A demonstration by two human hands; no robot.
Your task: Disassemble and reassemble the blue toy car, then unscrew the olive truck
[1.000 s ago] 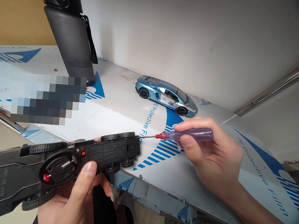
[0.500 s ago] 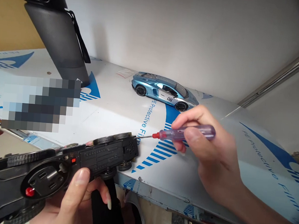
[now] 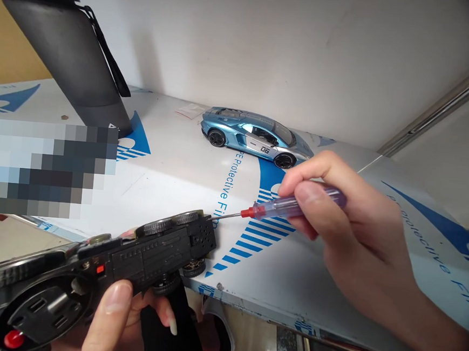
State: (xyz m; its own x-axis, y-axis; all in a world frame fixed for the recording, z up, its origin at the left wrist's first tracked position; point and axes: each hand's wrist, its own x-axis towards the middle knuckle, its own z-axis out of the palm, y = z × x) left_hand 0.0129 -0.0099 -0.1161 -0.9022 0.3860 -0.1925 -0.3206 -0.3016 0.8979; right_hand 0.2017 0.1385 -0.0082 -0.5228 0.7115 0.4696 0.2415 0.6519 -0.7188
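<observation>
In my left hand [image 3: 113, 317] is a black toy vehicle [image 3: 147, 258], turned so its underside faces me. My thumb presses on the chassis while the fingers curl beneath it. The underside shows black wheels, a red square and a red round knob in an oval recess. My right hand [image 3: 348, 222] grips a screwdriver [image 3: 276, 205] with a clear purplish handle and a red collar. Its thin metal shaft points left, and the tip meets the far end of the vehicle near a wheel. Whether the tip sits in a screw I cannot tell.
A blue and silver toy car [image 3: 257, 137] stands on the film-covered shelf [image 3: 168, 192] near the back wall. A tall dark bottle [image 3: 73, 60] stands at the left, with a blurred-out patch in front of it. A small plastic bag [image 3: 191, 110] lies behind the car.
The near end of the toy vehicle has shifted left and down. My right hand has moved slightly right, with the screwdriver tip still at the vehicle's end. The view has shifted a little.
</observation>
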